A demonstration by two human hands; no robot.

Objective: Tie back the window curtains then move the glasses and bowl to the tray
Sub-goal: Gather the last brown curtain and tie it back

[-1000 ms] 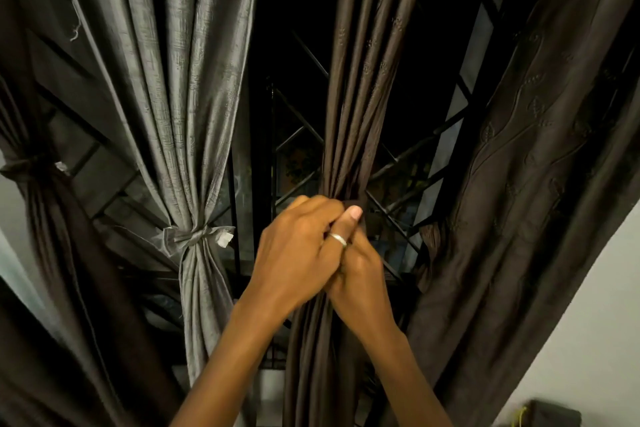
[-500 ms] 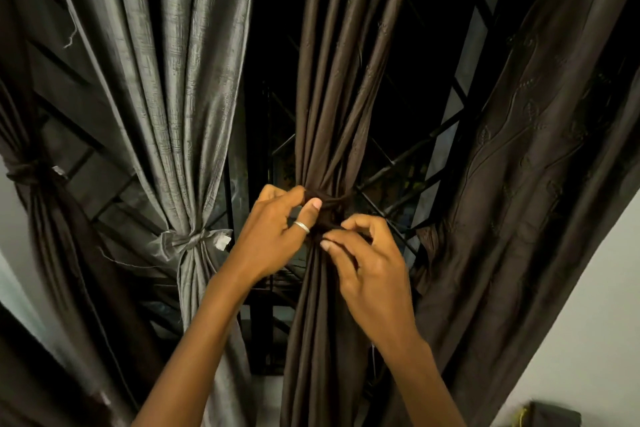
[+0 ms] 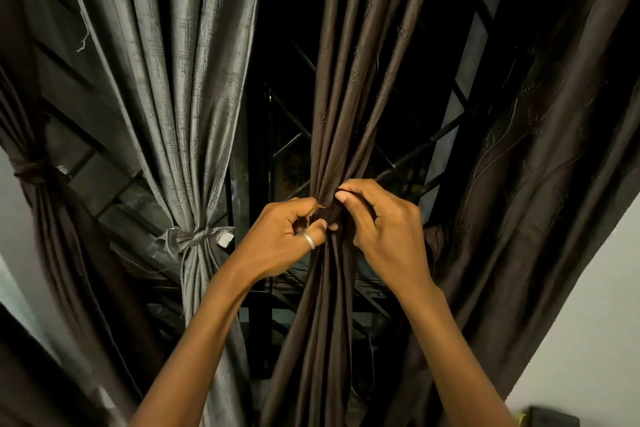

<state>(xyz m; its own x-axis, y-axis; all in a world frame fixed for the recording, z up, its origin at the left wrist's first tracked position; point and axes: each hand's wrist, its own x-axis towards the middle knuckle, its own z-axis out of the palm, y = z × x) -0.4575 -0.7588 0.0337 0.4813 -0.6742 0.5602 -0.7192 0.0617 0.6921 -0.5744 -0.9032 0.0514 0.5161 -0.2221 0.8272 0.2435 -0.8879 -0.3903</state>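
A dark brown curtain (image 3: 349, 87) hangs gathered into a bunch in front of the window. My left hand (image 3: 280, 239), a ring on its thumb, pinches the dark tie band (image 3: 329, 217) at the bunch's waist from the left. My right hand (image 3: 384, 222) pinches the same band from the right, fingers curled over the folds. A grey curtain (image 3: 173, 80) to the left is tied with a bow (image 3: 194, 239). At the far left another brown curtain (image 3: 52, 236) is tied. A wide brown curtain (image 3: 536, 166) hangs loose on the right. Glasses, bowl and tray are out of view.
A black window grille (image 3: 287, 146) with dark glass lies behind the curtains. A pale wall (image 3: 588, 322) fills the lower right, with a dark object (image 3: 550, 418) at the bottom edge.
Both hands have shifted along the brown curtain's waist. The right hand rose from below the left to grip the band level with it, on the right.
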